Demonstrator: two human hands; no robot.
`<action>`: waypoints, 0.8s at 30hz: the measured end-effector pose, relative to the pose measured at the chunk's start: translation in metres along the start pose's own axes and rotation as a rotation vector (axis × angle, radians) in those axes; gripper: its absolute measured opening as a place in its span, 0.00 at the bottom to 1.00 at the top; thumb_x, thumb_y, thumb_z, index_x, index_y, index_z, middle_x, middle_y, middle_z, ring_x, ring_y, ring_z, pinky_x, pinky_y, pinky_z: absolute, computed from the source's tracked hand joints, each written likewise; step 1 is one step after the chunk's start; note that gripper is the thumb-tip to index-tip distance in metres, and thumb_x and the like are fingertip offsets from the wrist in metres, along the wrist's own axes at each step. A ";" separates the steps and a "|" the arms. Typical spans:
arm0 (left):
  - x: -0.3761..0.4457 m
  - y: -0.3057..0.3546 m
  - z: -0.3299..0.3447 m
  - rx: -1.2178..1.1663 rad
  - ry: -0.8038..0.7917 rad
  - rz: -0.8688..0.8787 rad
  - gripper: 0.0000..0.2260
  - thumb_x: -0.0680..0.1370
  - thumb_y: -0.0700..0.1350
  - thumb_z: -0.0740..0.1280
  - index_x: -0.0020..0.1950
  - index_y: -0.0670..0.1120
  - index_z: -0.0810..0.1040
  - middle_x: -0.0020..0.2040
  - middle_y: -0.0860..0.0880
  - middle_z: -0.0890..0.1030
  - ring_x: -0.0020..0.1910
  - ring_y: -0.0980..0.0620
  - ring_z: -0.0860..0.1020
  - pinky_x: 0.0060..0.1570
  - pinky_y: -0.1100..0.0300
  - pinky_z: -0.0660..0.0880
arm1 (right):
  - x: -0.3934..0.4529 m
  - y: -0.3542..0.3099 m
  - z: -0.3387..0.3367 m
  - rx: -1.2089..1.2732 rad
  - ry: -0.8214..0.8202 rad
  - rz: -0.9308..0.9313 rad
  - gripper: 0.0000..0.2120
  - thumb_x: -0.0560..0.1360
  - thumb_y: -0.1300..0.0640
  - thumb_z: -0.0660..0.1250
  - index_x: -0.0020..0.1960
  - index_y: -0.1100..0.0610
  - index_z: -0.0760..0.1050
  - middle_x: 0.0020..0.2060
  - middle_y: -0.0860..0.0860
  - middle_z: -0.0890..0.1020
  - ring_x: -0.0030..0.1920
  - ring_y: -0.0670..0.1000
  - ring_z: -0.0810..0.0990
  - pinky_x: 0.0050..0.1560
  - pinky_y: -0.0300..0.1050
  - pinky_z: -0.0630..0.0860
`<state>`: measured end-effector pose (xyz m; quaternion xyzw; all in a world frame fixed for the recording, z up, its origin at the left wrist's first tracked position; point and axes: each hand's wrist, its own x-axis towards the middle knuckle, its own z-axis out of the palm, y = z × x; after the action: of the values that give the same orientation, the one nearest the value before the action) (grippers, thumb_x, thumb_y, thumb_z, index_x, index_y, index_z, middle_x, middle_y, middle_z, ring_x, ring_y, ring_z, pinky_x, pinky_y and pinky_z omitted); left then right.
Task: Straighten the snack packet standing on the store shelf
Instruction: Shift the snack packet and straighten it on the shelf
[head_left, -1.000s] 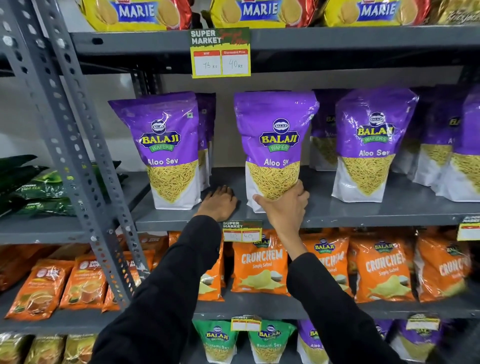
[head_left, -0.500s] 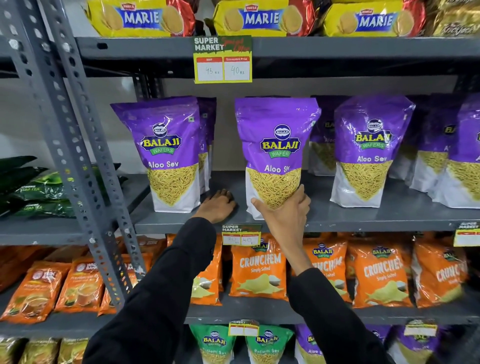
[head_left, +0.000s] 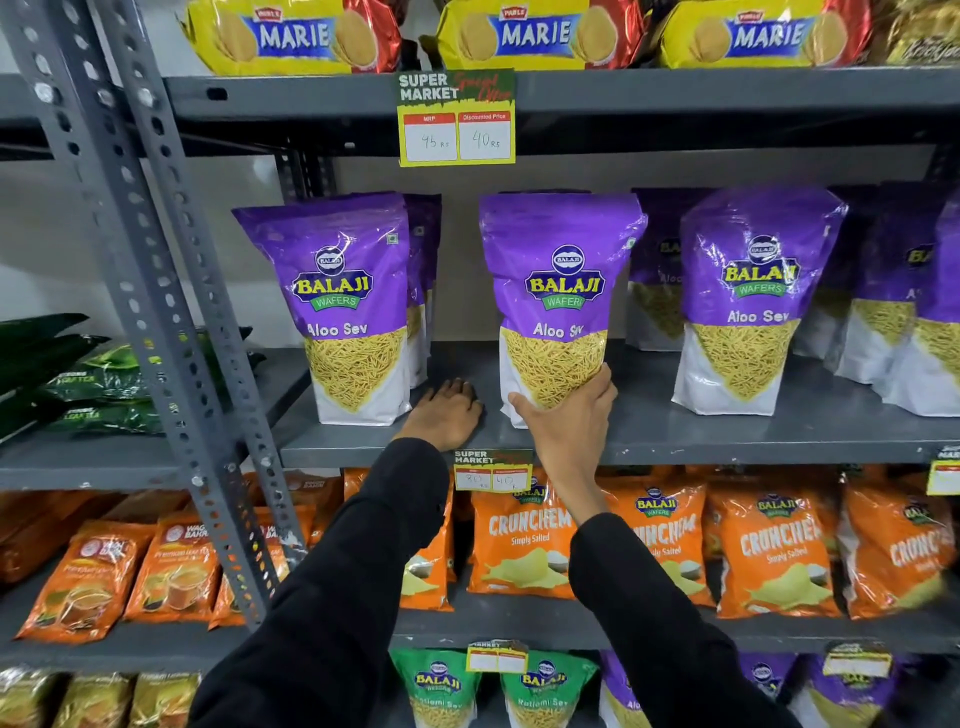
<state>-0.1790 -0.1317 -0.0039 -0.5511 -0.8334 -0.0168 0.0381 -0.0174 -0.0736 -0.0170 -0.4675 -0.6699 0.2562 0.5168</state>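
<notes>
Right hand (head_left: 563, 421) grips the lower front of the purple Aloo Sev packet (head_left: 558, 296), which stands upright on the grey shelf (head_left: 727, 436). Left hand (head_left: 445, 413) lies flat on the shelf between this packet and its left neighbour (head_left: 343, 306).

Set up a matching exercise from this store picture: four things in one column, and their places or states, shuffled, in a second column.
Things:
1. left hand
2. right hand
3. Marie biscuit packs
4. Crunchem packets

Places or states:
A. on the shelf below the hands
B. gripping the base of the middle Aloo Sev packet
C. resting flat on the grey shelf
D. on the top shelf

Pairs: 1-C, 2-B, 3-D, 4-A
</notes>
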 end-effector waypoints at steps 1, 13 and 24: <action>-0.001 0.000 0.000 -0.017 0.007 -0.003 0.24 0.87 0.50 0.49 0.80 0.40 0.62 0.82 0.42 0.62 0.83 0.44 0.58 0.80 0.43 0.56 | 0.000 -0.001 0.002 -0.002 0.010 0.001 0.60 0.61 0.37 0.82 0.79 0.60 0.53 0.70 0.57 0.68 0.69 0.60 0.74 0.64 0.58 0.78; -0.005 0.003 -0.003 -0.056 0.017 -0.014 0.25 0.87 0.50 0.49 0.81 0.39 0.60 0.82 0.42 0.61 0.83 0.44 0.58 0.80 0.44 0.56 | 0.008 -0.002 0.010 -0.072 -0.006 -0.012 0.61 0.62 0.35 0.80 0.80 0.60 0.52 0.71 0.57 0.68 0.69 0.60 0.75 0.61 0.57 0.80; -0.003 0.002 0.000 -0.053 0.023 -0.012 0.25 0.87 0.50 0.49 0.81 0.39 0.61 0.82 0.41 0.61 0.83 0.43 0.59 0.80 0.43 0.57 | 0.014 0.000 0.011 -0.093 -0.050 -0.033 0.62 0.63 0.33 0.78 0.81 0.62 0.50 0.72 0.58 0.68 0.69 0.60 0.74 0.64 0.56 0.78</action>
<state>-0.1763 -0.1334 -0.0044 -0.5467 -0.8354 -0.0453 0.0332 -0.0278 -0.0593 -0.0145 -0.4732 -0.7014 0.2279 0.4819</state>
